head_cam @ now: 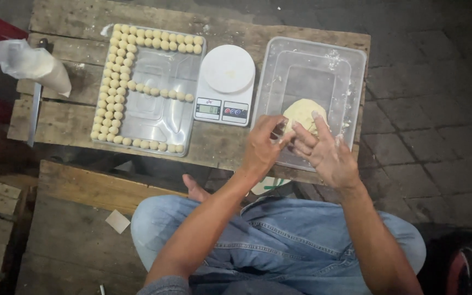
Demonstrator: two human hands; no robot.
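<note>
Wooden table, both hands' fingers pinching dough

Left hand: forearm bare, extended forward, fingers curled in a pinching grip. Right hand: alongside, fingers spread, fingertips meeting the left's.

wear: blue denim jeans | grey sleeve cuff on left arm | forearms bare | foot bare

The right hand covers the lower part of the dough lump at centre right. The scale display is too small to read. The knees leave the bottom edge.
</note>
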